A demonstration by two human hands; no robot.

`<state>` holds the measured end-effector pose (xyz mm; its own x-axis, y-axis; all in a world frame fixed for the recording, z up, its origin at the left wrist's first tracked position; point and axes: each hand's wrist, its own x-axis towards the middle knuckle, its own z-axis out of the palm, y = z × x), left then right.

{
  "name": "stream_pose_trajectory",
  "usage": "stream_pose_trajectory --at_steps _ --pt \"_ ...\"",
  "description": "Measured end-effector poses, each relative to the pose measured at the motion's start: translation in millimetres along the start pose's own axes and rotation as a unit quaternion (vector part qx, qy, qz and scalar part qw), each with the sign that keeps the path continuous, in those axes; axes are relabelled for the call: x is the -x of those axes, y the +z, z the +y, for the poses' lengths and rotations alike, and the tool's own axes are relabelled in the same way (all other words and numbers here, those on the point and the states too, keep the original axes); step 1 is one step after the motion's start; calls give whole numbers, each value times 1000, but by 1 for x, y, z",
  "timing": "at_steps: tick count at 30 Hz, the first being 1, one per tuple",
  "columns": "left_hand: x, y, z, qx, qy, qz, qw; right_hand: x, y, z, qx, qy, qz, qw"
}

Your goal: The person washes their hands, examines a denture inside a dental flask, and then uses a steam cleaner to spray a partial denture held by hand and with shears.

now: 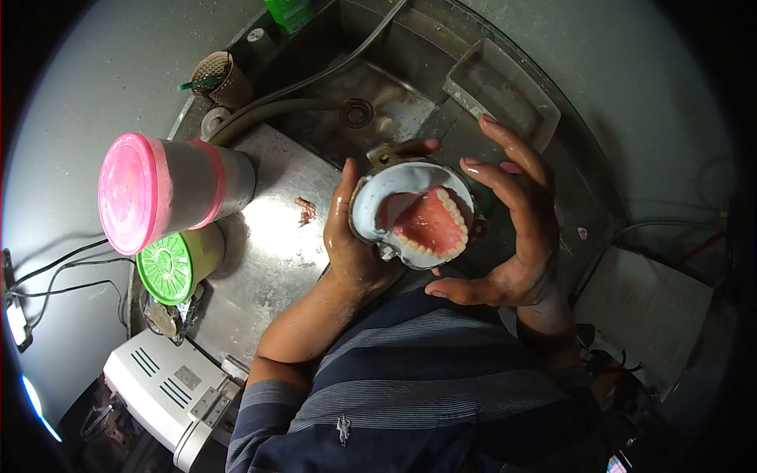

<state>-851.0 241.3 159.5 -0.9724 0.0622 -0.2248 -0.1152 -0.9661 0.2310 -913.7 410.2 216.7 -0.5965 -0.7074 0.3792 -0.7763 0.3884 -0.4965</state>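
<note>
My left hand (pixel 353 251) grips a metal denture flask (pixel 384 158) from the side, thumb along its rim and fingertips showing at the far edge. White plaster (pixel 377 189) fills the flask. Set in the plaster is a denture (pixel 432 222) with a pink, glossy base and a curved row of cream teeth facing up. Wet-looking and spread, my right hand (pixel 512 221) hovers just right of the flask, its fingers curved around that side and the thumb below. Nothing shows in its grasp.
A metal sink (pixel 386 87) with a hose lies beyond the flask. On the left stand a pink-lidded container (pixel 185 183), a green-lidded container (pixel 169 266) and a white machine (pixel 169 394). A shallow tray (pixel 509 91) rests at the sink's right; a basket (pixel 229 83) stands back left.
</note>
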Motion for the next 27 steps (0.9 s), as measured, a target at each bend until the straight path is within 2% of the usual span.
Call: stream_pose_trajectory --at_steps 5,6,7,9,12,16,18,22,24,27 --pt "-2 -11 5 8 -2 -39 999 3 1 -3 -30 31 -13 999" --pt "-4 -17 6 8 -11 -85 996 2 0 -3 -30 32 -12 999" --pt "-4 -14 6 8 -12 -85 996 2 0 -3 -30 27 -16 999" --pt "-2 -8 5 -1 9 -8 1000 2 0 -2 -31 21 -18 999" --pt "-2 -11 7 14 1 -63 998 3 1 -1 -36 19 -16 999" --pt "-1 -9 6 31 -1 -69 997 4 0 -1 -35 21 -15 999" --pt "1 -7 6 16 6 -32 999 5 -1 -1 -31 24 -18 999" --pt "0 -7 3 13 15 -23 1000 7 1 -1 -52 28 -17 998" --pt "1 -10 3 -30 27 20 999 8 2 0 -67 29 -16 997" --pt "0 -19 2 -45 29 12 999 7 2 0 -66 18 -33 997"
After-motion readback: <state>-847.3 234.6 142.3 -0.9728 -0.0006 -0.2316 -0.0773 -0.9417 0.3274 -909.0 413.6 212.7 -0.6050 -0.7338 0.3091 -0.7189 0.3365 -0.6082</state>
